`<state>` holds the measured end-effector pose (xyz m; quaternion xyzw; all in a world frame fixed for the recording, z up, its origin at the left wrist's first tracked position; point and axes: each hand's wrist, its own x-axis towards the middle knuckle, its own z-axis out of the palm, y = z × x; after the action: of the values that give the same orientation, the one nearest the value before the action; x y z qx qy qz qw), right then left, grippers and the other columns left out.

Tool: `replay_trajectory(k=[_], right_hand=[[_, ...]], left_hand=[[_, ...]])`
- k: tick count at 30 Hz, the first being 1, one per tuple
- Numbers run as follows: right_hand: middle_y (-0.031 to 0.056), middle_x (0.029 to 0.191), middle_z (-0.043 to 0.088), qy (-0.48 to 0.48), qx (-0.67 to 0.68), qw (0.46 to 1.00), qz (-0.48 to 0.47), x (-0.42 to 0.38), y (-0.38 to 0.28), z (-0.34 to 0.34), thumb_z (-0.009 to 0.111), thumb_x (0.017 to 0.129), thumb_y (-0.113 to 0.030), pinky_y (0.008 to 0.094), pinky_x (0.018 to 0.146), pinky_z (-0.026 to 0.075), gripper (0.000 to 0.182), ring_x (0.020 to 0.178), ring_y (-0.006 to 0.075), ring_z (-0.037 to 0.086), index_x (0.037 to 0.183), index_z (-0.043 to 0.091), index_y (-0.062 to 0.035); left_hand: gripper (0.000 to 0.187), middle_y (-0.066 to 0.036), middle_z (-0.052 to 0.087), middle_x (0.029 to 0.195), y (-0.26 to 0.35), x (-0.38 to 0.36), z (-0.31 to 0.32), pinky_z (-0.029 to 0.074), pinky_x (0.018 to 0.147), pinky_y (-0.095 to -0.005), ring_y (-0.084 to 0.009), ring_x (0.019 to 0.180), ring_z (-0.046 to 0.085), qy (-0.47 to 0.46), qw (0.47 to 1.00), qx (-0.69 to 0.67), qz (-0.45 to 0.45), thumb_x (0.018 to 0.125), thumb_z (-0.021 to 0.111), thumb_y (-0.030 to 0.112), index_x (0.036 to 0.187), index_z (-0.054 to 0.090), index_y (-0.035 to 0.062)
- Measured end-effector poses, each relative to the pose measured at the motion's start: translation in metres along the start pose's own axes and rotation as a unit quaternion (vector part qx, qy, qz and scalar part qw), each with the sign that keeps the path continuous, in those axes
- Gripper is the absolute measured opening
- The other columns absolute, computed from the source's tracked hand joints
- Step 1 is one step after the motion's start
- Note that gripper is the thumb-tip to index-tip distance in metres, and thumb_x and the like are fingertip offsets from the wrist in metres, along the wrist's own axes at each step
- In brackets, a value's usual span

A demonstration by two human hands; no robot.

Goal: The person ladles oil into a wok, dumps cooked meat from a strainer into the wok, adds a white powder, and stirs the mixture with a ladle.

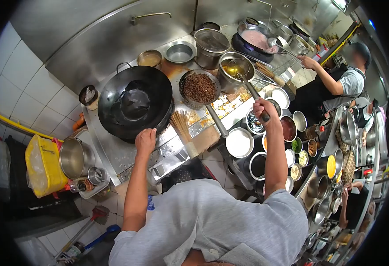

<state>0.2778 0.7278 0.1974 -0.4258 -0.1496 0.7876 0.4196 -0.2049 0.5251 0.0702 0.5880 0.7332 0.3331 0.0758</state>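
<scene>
My left hand (145,142) is closed at the near edge of a large black wok (134,99); what its fingers grip is too small to make out. Inside the wok there is a dark, shiny surface. My right hand (265,110) is wrapped round the handle of a ladle (252,91), whose bowl end is in a steel pot of yellow oil (235,67). Between the wok and that pot, a strainer (200,88) full of brown minced food rests with its handle toward me. A bamboo brush (181,126) lies right of the wok.
Seasoning containers (239,142) stand at the right. A lidded pot (211,42) and a steel bowl (179,52) are behind. A co-worker (336,84) stirs another wok (255,40) at the back right. A yellow container (45,166) and an empty pot (76,158) are at the left.
</scene>
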Motion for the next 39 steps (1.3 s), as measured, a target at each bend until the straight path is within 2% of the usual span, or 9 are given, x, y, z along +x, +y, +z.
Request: replay_trajectory(k=[4,10,20,24,26,33,36,38,39], right_hand=[[-0.0026,0.066,0.050,-0.081,0.173,0.979,0.069,-0.006,-0.019,-0.003,0.046,0.105,-0.013,0.0176,0.039,0.045,0.025,0.044,0.0021,0.046,0.082,0.048,-0.0054],[-0.0045,0.060,0.047,-0.074,0.153,0.983,0.073,-0.055,-0.019,0.029,0.045,0.106,-0.016,0.0167,0.038,0.044,0.029,0.042,0.0024,0.046,0.079,0.048,-0.0052],[0.0035,0.084,0.046,-0.173,0.169,0.964,0.113,-0.136,0.048,0.093,0.039,0.108,-0.013,0.0244,0.038,0.044,0.009,0.051,0.0073,0.051,0.109,0.044,-0.0049],[0.0041,0.084,0.045,-0.221,0.227,0.927,0.201,-0.140,0.099,0.134,0.037,0.108,-0.012,0.0265,0.044,0.049,0.012,0.051,0.0091,0.051,0.109,0.044,-0.0025],[0.0011,0.080,0.045,-0.181,0.203,0.934,0.231,-0.119,0.125,0.144,0.043,0.106,-0.007,0.0197,0.036,0.040,0.014,0.047,0.0037,0.044,0.119,0.049,-0.0046],[-0.0022,0.073,0.044,-0.166,-0.034,0.952,0.253,-0.045,0.221,0.224,0.046,0.105,-0.006,0.0221,0.039,0.042,0.024,0.046,0.0025,0.043,0.128,0.049,-0.0115],[-0.0032,0.073,0.046,-0.179,-0.214,0.941,0.189,-0.026,0.248,0.243,0.052,0.099,-0.004,0.0212,0.039,0.040,0.050,0.046,0.0042,0.042,0.147,0.044,-0.0104],[-0.0006,0.078,0.052,-0.211,-0.430,0.876,0.061,-0.009,0.260,0.242,0.056,0.094,-0.004,0.0243,0.038,0.042,0.073,0.047,0.0065,0.047,0.162,0.029,-0.0110],[0.0107,0.086,0.064,-0.226,-0.510,0.829,0.036,-0.006,0.255,0.241,0.058,0.090,-0.004,0.0350,0.051,0.053,0.088,0.058,0.0188,0.060,0.167,0.017,-0.0101]], left_hand=[[0.031,-0.020,0.069,0.085,-0.002,0.000,0.002,0.052,0.074,-0.0535,-0.0435,0.082,0.066,0.008,1.000,-0.010,0.008,0.100,0.062,0.027,0.082,0.068,0.0022],[0.030,-0.019,0.069,0.084,-0.004,0.000,0.002,0.052,0.073,-0.0536,-0.0428,0.081,0.067,0.003,1.000,-0.001,0.004,0.099,0.063,0.027,0.081,0.068,0.0028],[0.030,-0.019,0.068,0.081,-0.003,-0.003,0.004,0.052,0.076,-0.0540,-0.0414,0.081,0.067,0.026,0.999,-0.015,0.010,0.097,0.063,0.024,0.076,0.065,0.0027],[0.018,-0.015,0.070,0.095,-0.002,-0.008,0.005,0.050,0.084,-0.0507,-0.0361,0.095,0.066,0.049,0.999,-0.016,0.016,0.096,0.065,0.022,0.096,0.069,0.0046],[0.021,-0.013,0.070,0.103,-0.002,-0.013,0.003,0.049,0.087,-0.0493,-0.0340,0.102,0.065,0.020,1.000,-0.016,0.008,0.095,0.066,0.020,0.107,0.069,0.0040],[0.063,-0.021,0.055,0.133,0.000,-0.042,-0.006,0.031,0.120,-0.0547,-0.0374,0.129,0.049,0.024,0.997,-0.004,0.075,0.087,0.073,0.020,0.141,0.051,-0.0061],[0.074,-0.025,0.045,0.149,0.002,-0.053,-0.011,0.023,0.125,-0.0581,-0.0407,0.143,0.037,0.015,0.997,-0.019,0.071,0.087,0.074,0.019,0.148,0.042,-0.0085],[0.073,-0.026,0.045,0.148,0.005,-0.060,-0.014,0.024,0.125,-0.0587,-0.0424,0.143,0.037,0.036,0.996,-0.026,0.080,0.087,0.073,0.018,0.147,0.043,-0.0087],[0.068,-0.027,0.044,0.149,0.009,-0.063,-0.017,0.026,0.123,-0.0590,-0.0445,0.143,0.037,0.048,0.996,-0.013,0.077,0.087,0.072,0.016,0.145,0.045,-0.0090]])
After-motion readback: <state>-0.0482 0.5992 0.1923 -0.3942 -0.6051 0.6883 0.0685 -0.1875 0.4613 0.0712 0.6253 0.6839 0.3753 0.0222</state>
